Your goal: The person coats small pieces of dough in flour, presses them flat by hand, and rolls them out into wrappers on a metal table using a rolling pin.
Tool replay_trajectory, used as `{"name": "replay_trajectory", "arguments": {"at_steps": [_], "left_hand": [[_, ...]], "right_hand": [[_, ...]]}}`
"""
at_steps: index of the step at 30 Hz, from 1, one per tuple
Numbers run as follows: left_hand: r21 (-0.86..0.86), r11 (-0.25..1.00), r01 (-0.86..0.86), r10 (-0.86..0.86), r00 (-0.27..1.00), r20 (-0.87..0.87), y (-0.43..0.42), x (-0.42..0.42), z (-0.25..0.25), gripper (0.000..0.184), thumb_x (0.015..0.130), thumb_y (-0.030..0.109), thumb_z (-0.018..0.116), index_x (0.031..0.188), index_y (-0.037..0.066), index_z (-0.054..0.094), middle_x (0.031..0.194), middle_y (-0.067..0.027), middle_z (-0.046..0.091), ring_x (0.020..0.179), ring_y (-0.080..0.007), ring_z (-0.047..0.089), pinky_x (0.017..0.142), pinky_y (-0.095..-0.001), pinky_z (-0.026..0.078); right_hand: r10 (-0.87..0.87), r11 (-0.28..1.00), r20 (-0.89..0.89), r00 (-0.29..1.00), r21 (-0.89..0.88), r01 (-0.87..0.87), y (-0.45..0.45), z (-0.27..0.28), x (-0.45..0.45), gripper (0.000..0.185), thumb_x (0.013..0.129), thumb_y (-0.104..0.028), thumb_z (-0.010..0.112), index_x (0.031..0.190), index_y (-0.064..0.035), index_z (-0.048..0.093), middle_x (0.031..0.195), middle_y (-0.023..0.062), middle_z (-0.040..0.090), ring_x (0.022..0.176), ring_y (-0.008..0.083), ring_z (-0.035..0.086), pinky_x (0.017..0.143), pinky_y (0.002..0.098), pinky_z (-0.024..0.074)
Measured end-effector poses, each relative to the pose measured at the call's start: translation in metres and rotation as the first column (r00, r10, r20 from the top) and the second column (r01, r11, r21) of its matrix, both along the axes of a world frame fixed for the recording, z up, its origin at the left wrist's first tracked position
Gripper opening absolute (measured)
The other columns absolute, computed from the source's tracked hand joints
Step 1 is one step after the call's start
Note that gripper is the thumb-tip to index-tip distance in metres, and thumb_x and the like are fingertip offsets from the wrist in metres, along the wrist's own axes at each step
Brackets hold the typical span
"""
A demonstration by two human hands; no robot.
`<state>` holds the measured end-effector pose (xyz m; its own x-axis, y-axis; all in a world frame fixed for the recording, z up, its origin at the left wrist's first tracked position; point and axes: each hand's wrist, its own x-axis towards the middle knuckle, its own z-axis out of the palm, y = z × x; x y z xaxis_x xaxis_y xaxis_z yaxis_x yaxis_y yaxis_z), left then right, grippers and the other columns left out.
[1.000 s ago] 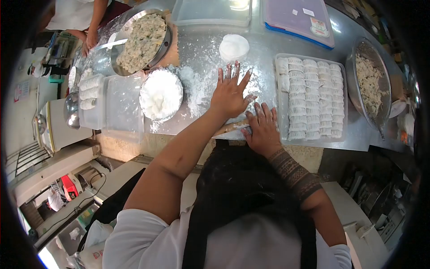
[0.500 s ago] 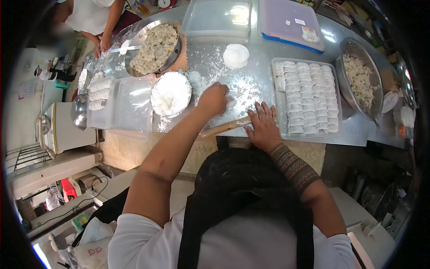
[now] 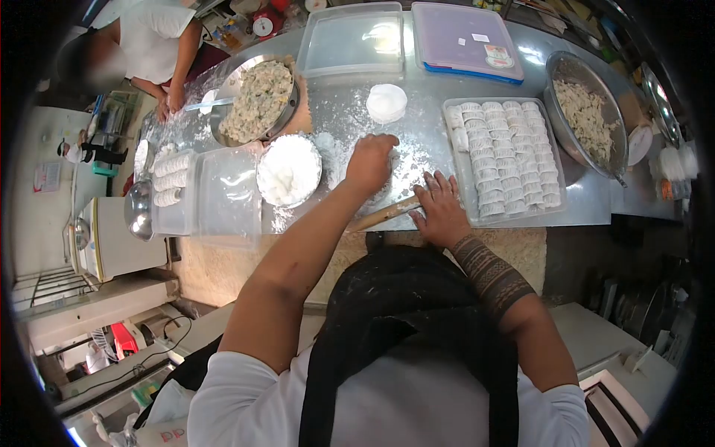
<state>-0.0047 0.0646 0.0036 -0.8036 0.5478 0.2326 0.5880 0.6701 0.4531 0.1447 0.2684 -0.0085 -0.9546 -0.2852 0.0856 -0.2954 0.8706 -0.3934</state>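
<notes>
My left hand (image 3: 372,165) is over the floured steel tabletop, fingers curled and pressed together; whatever they pinch is hidden beneath them. To its right, my right hand (image 3: 441,208) lies flat, fingers spread, across the end of a wooden rolling pin (image 3: 381,215). The pin slants along the table's front edge. A white-floured stack of round dough sheets (image 3: 386,103) sits beyond my hands. Left of my left hand stands a bowl of white flour (image 3: 289,171). Beside my right hand is a plastic tray (image 3: 452,149) with rows of pleated dumplings (image 3: 505,156).
A pan of chopped filling (image 3: 261,100) stands at the back left, and a metal bowl of filling (image 3: 588,112) at the far right. Clear containers (image 3: 350,41) and a purple-lidded box (image 3: 465,45) line the back. Across the left corner, another person's hands (image 3: 170,103) rest at the table.
My left hand has lifted slightly and shifted right, its fingers now covering the small pale piece seen before. My right hand stays on the rolling pin. The whole view has shifted a little.
</notes>
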Motion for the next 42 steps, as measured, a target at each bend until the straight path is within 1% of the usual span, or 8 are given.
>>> {"name": "replay_trajectory", "arguments": {"at_steps": [4, 10, 13, 19, 25, 32, 36, 42], "left_hand": [[-0.111, 0.979, 0.170, -0.163, 0.984, 0.067, -0.015, 0.017, -0.011, 0.042, 0.084, 0.002, 0.070, 0.126, 0.004, 0.068, 0.120, -0.0180, 0.073, 0.112, -0.0420, 0.066, 0.101, -0.0508, 0.052], [0.076, 0.990, -0.122, 0.111, 0.985, 0.135, -0.025, 0.011, -0.008, 0.035, 0.087, 0.012, 0.076, 0.121, 0.005, 0.071, 0.118, -0.0189, 0.074, 0.120, -0.0434, 0.065, 0.107, -0.0503, 0.051], [-0.043, 0.998, 0.056, -0.050, 0.991, 0.125, -0.013, -0.010, -0.021, 0.032, 0.084, 0.017, 0.082, 0.112, 0.004, 0.073, 0.105, -0.0200, 0.075, 0.112, -0.0424, 0.069, 0.099, -0.0483, 0.055], [-0.049, 0.994, 0.095, -0.040, 0.761, 0.647, -0.012, -0.012, 0.012, 0.031, 0.077, 0.014, 0.087, 0.102, 0.004, 0.072, 0.093, -0.0135, 0.074, 0.086, -0.0295, 0.072, 0.079, -0.0407, 0.057], [-0.132, 0.980, 0.150, -0.027, 0.754, 0.657, -0.021, -0.004, 0.011, 0.041, 0.079, 0.003, 0.079, 0.118, 0.004, 0.065, 0.100, -0.0116, 0.074, 0.090, -0.0251, 0.071, 0.081, -0.0387, 0.057], [-0.079, 0.991, -0.105, 0.131, 0.755, 0.642, -0.027, -0.007, 0.006, 0.059, 0.084, -0.002, 0.072, 0.141, 0.004, 0.056, 0.103, -0.0118, 0.071, 0.096, -0.0252, 0.071, 0.083, -0.0393, 0.058], [0.011, 0.948, -0.319, 0.148, 0.469, 0.871, -0.022, 0.001, 0.019, 0.047, 0.083, -0.006, 0.070, 0.129, 0.000, 0.067, 0.106, -0.0147, 0.070, 0.094, -0.0225, 0.071, 0.075, -0.0379, 0.059], [-0.229, 0.970, 0.085, 0.103, 0.708, 0.699, -0.031, 0.002, 0.017, 0.033, 0.077, 0.000, 0.074, 0.111, -0.001, 0.078, 0.104, -0.0200, 0.078, 0.092, -0.0299, 0.076, 0.082, -0.0407, 0.060]], "right_hand": [[-0.003, 1.000, -0.008, 1.000, -0.006, 0.003, 0.001, -0.002, -0.001, 0.058, 0.101, -0.041, 0.065, 0.145, -0.0033, 0.058, 0.158, 0.0300, 0.048, 0.156, 0.0481, 0.033, 0.130, 0.0656, 0.0151], [-0.004, 1.000, -0.039, 0.999, 0.015, 0.004, -0.001, 0.000, -0.001, 0.060, 0.101, -0.041, 0.065, 0.147, -0.0032, 0.057, 0.160, 0.0296, 0.046, 0.157, 0.0484, 0.030, 0.130, 0.0672, 0.0124], [-0.002, 1.000, -0.034, 0.999, 0.019, 0.002, 0.000, 0.005, 0.000, 0.063, 0.102, -0.042, 0.064, 0.150, -0.0028, 0.055, 0.162, 0.0292, 0.044, 0.159, 0.0484, 0.028, 0.130, 0.0683, 0.0111], [-0.014, 0.998, -0.004, 1.000, 0.055, 0.014, -0.006, 0.012, -0.001, 0.067, 0.104, -0.043, 0.062, 0.155, -0.0016, 0.051, 0.164, 0.0287, 0.042, 0.160, 0.0482, 0.025, 0.129, 0.0691, 0.0104], [-0.020, 0.987, 0.019, 1.000, 0.162, 0.016, -0.026, 0.013, -0.066, 0.067, 0.109, -0.046, 0.050, 0.162, -0.0040, 0.043, 0.169, 0.0280, 0.036, 0.162, 0.0468, 0.023, 0.129, 0.0682, 0.0114], [-0.005, 0.995, -0.095, 0.995, 0.103, 0.015, -0.047, 0.000, -0.139, 0.072, 0.112, -0.045, 0.046, 0.170, -0.0082, 0.026, 0.174, 0.0277, 0.024, 0.163, 0.0452, 0.019, 0.130, 0.0656, 0.0125], [0.024, 0.996, 0.030, 0.999, 0.081, -0.027, -0.023, 0.020, -0.066, 0.070, 0.110, -0.040, 0.051, 0.169, -0.0071, 0.029, 0.173, 0.0284, 0.026, 0.162, 0.0472, 0.019, 0.130, 0.0669, 0.0125], [0.068, 0.976, 0.027, 0.997, 0.207, -0.072, -0.028, 0.017, -0.081, 0.069, 0.110, -0.041, 0.050, 0.168, -0.0071, 0.032, 0.170, 0.0302, 0.032, 0.160, 0.0495, 0.023, 0.129, 0.0679, 0.0142]]}}
